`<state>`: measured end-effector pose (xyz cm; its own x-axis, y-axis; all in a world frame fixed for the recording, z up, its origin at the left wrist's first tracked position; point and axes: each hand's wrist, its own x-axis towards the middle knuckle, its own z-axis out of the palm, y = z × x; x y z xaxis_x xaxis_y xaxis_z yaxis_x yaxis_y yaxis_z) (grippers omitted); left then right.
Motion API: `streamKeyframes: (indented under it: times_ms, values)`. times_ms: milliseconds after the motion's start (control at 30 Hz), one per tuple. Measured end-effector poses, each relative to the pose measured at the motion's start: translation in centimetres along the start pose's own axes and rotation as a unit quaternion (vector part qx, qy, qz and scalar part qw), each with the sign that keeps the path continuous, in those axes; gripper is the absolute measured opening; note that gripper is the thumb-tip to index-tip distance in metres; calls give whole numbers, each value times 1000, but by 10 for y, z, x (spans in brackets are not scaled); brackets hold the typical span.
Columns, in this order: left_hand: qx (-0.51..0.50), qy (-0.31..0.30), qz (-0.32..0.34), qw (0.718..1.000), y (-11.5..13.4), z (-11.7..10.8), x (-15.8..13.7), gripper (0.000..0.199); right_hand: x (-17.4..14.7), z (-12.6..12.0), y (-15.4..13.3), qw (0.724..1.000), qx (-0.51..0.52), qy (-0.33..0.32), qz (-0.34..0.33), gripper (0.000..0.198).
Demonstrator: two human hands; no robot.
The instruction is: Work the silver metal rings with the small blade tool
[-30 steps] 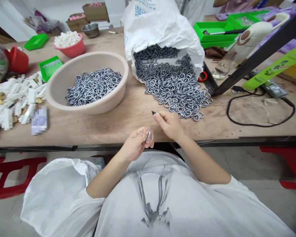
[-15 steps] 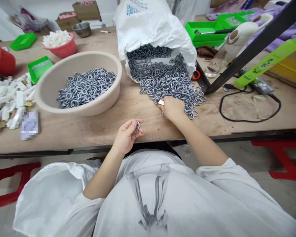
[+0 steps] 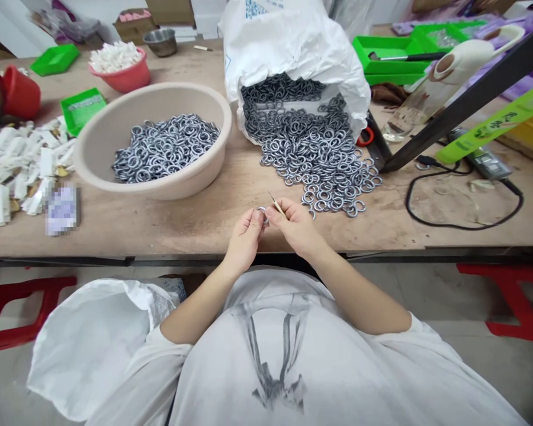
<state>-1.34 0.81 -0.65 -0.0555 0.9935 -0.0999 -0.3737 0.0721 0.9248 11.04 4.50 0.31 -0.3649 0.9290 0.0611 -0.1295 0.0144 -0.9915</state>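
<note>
My left hand (image 3: 243, 239) is closed in a pinch on a small grey metallic ring (image 3: 263, 213), just above the table's front edge. Meeting it from the right, my right hand (image 3: 298, 229) grips a slim pointed tool (image 3: 278, 206) with a pale handle, its dark thin tip pointing up and left. The right fingertips are at the ring's right side; whether they also pinch it is hard to tell. Beyond my hands, a heap of loose grey rings (image 3: 311, 157) spills from a white sack (image 3: 288, 44). More such rings fill part of a beige basin (image 3: 153, 188).
Left of the basin lie white pieces (image 3: 15, 160), a pixelated purple packet (image 3: 62, 210) and a green tray (image 3: 83, 112). A dark slanted metal bar (image 3: 462, 97), a clear bottle (image 3: 420, 109) and a black cable (image 3: 408, 204) occupy the right. An open white sack (image 3: 89, 343) stands below the table edge.
My right hand has come from the ring heap back toward my left hand, and the tool's tip now shows. My left hand still holds a ring. The view has shifted slightly.
</note>
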Motion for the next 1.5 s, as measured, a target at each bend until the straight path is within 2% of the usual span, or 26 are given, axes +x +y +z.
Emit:
streamKeyframes:
  times_ms: [67,133,233,333,433,533,633,767,833,900,1000,1067,1133,1233,1300,1367,1400,1433,1500]
  values:
    - [-2,0,-8,1000,4,-1,-2,52,-3,1,0,998,-30,40,-26,48]
    - [-5,-10,-25,1000,7,-2,-5,50,-5,-1,-2,996,-61,50,-47,48]
    - [-11,-31,-42,999,10,-2,-8,50,-7,-4,-6,993,-93,5,-74,47]
    - [-26,-57,-57,996,12,-1,-10,52,-7,-4,-8,993,-92,-40,-64,47]
    - [-38,-77,-70,994,16,0,-12,52,-9,-5,-9,989,-126,-12,-73,49]
    - [-53,-65,-80,993,20,-1,-13,51,-16,-7,-12,954,-264,7,-139,48]
    - [-70,-39,-88,993,21,-1,-13,51,-24,-6,-17,912,-363,-18,-190,52]
    - [-71,-35,-92,993,20,-2,-12,51,-26,-1,-20,900,-388,-31,-197,52]
    - [-64,-48,-88,993,19,-3,-13,52,-22,-2,-18,902,-387,-42,-185,52]
    - [-49,-100,-80,991,20,-5,-17,54,-14,-8,-14,907,-394,-28,-147,53]
    - [-33,-194,-74,978,23,-9,-23,53,-2,-28,-7,893,-444,54,-53,54]
    - [-35,-187,-64,980,26,-13,-23,52,-1,-44,-3,861,-499,96,-4,48]
    - [-28,-139,-56,988,27,-17,-20,47,-8,-57,-2,819,-562,113,29,37]
    - [-7,-98,-78,992,26,-22,-12,37,-20,-67,0,757,-640,109,75,33]
    - [-3,-97,-102,990,24,-24,-7,35,-24,-70,2,739,-658,99,104,28]
    - [-8,-86,-122,989,22,-24,-4,38,-23,-72,5,747,-648,95,109,22]
    - [-12,-75,-129,989,21,-24,-2,36,-21,-72,5,767,-627,94,99,20]
    - [-17,-62,-133,989,21,-24,-1,33,-19,-72,6,799,-588,91,83,19]
    - [-23,-43,-138,989,20,-23,0,31,-15,-68,5,883,-461,75,49,22]
